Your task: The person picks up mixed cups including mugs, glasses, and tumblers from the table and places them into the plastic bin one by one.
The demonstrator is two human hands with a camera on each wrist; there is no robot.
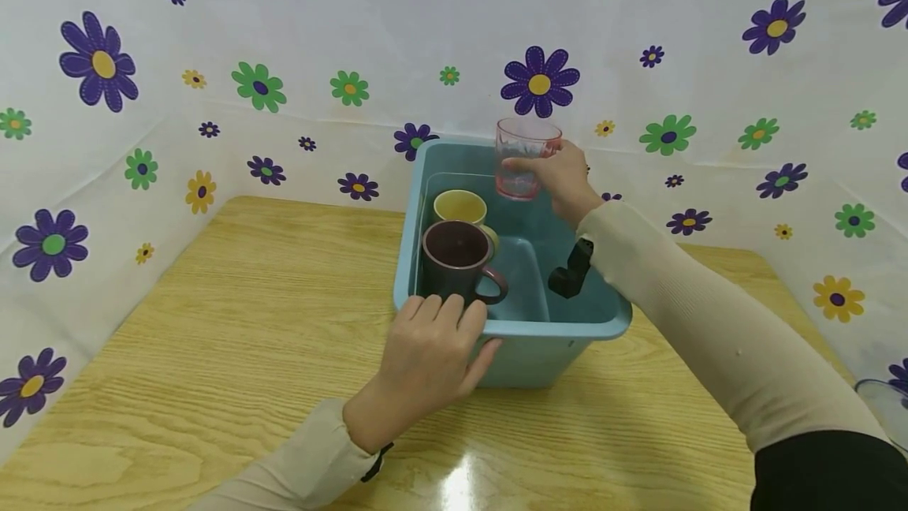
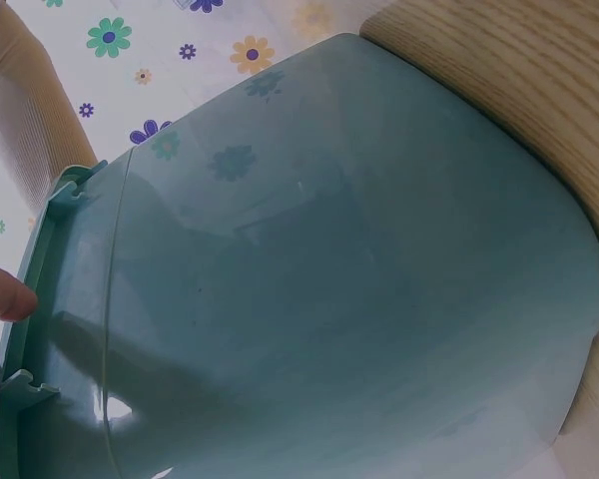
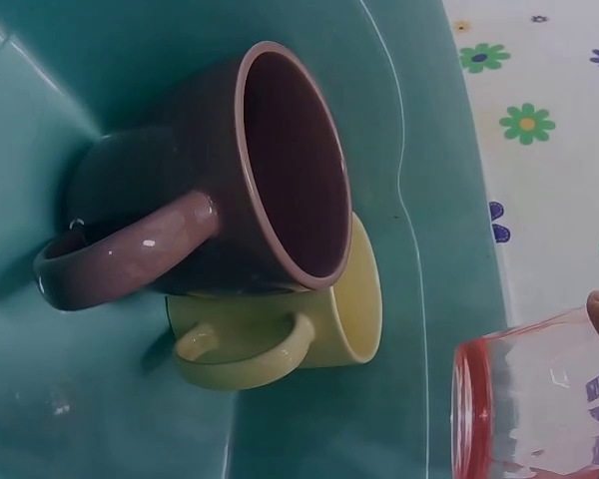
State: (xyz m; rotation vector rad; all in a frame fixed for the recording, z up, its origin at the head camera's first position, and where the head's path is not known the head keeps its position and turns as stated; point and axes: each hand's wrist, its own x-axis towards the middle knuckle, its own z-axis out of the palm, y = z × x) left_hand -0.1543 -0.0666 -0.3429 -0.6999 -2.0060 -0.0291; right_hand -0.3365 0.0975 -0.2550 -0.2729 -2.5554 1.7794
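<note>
My right hand (image 1: pixel 563 176) grips a clear pink-tinted drinking glass (image 1: pixel 521 156) upright over the far part of a blue-green plastic tub (image 1: pixel 617 330). In the right wrist view the reddish base of the glass (image 3: pixel 471 409) shows beside the tub wall. A dark purple-brown mug (image 1: pixel 454 259) and a pale yellow mug (image 1: pixel 461 207) stand in the tub along its left side, handles toward the right. My left hand (image 1: pixel 433 345) holds the near rim, fingers over the top and thumb on the outside. The left wrist view shows the tub's outer wall (image 2: pixel 329 259) and part of the thumb (image 2: pixel 8 296).
The tub sits on a wood-grain table (image 1: pixel 284 298). Behind and at both sides hangs a white cloth (image 1: pixel 440 22) with flower prints. At the right edge, a clear rounded object (image 1: pixel 883 404) is partly cut off. A black wrist device (image 1: pixel 571 270) hangs under my right forearm.
</note>
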